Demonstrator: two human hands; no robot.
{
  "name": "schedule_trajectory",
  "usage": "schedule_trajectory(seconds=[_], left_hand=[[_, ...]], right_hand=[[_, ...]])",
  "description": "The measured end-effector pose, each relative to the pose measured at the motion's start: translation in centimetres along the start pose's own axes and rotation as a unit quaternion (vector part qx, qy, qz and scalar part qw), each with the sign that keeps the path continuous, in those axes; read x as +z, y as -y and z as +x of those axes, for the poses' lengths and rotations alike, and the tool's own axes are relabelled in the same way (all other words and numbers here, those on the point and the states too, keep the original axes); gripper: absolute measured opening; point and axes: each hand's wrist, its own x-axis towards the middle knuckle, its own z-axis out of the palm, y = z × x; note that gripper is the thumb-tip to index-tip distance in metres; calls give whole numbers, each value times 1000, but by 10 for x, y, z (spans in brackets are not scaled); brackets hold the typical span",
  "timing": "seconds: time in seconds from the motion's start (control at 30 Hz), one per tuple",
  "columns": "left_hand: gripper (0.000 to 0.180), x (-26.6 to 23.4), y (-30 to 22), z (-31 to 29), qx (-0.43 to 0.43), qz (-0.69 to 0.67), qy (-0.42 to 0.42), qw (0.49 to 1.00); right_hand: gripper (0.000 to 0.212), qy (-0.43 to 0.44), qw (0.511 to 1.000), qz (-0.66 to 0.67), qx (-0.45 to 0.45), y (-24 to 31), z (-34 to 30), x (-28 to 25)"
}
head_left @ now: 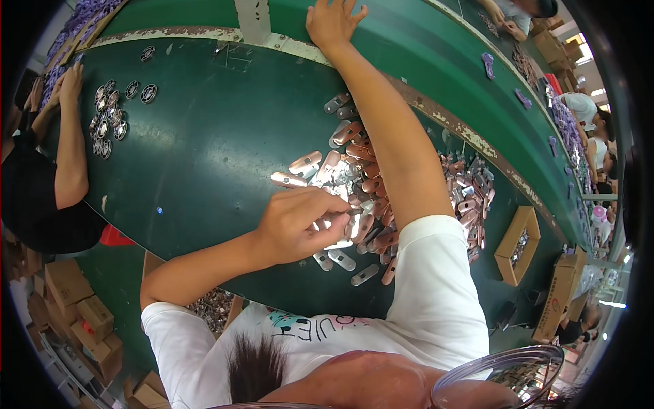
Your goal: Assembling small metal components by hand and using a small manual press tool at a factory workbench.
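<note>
My left hand (294,223) is over the near edge of a heap of small oblong metal plates (330,165), some copper-pink and some silver. Its thumb and forefinger are pinched on a small metal piece (353,213), whose shape is mostly hidden by the fingers. Far out across the table rail, my right hand (335,24) is over the green conveyor belt (402,48). Its fingers are apart, and I see nothing in it. My right forearm crosses above the heap and hides part of the plates.
Round spoked metal parts (107,112) lie at the table's far left, near a co-worker's arm (70,150). A worn metal rail (436,109) divides table from belt. Purple pieces (488,66) sit on the belt. A cardboard tray (505,263) with small parts stands right.
</note>
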Motion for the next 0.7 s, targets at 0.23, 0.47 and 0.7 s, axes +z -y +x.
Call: schedule_trajectory(seconds=[0.23,0.47,0.7], left_hand=[[14,0,-1,0,11,4,1,1000],[13,-2,-2,1,21,12,8,1000],[11,3,2,1,20,-15,0,1000]], right_hand=[[52,23,999,-29,8,2,5,2],[49,58,998,-16,16,1,6,-1],[55,126,990,7,59,-8,34,1]])
